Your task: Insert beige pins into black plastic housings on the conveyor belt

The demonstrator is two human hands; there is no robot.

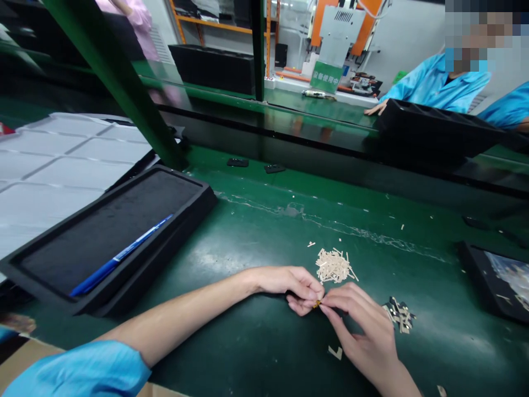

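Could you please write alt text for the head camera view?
Left hand and right hand pinch a tiny yellowish piece over a green bench, between a beige strip pile and small metal parts; a blue pen lies in a black tray.

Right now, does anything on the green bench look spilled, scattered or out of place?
Yes, slightly. Beyond the neat pile of pale strips, loose strips lie scattered over the green bench, and one bent piece sits alone near the right hand. A blue pen lies alone in the black tray.
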